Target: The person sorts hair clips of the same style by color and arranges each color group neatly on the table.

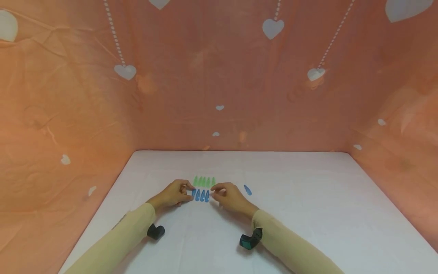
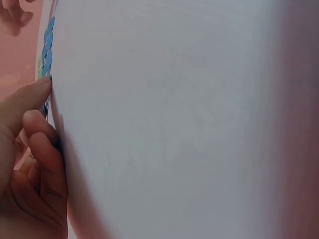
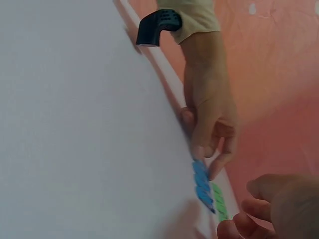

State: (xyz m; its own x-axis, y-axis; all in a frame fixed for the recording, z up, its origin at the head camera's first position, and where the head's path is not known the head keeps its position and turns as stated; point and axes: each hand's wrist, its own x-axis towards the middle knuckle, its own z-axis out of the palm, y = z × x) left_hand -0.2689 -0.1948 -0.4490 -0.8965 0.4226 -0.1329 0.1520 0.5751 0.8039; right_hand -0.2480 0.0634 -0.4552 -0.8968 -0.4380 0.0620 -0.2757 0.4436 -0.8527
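Note:
A row of several blue teardrop-shaped snap hair clips lies side by side on the white table. Just behind it is a matching row of green hair clips. My left hand pinches the leftmost blue clip by its two ends, between thumb and forefinger. At the right end of the blue row is my right hand, its fingers bent loosely and apart with nothing between them. In the right wrist view, the right hand's fingertips hover beside the rows.
A single blue hair clip lies to the right of my right hand. The white table is bounded by an orange cloth backdrop with white hearts. Each wrist carries a dark camera.

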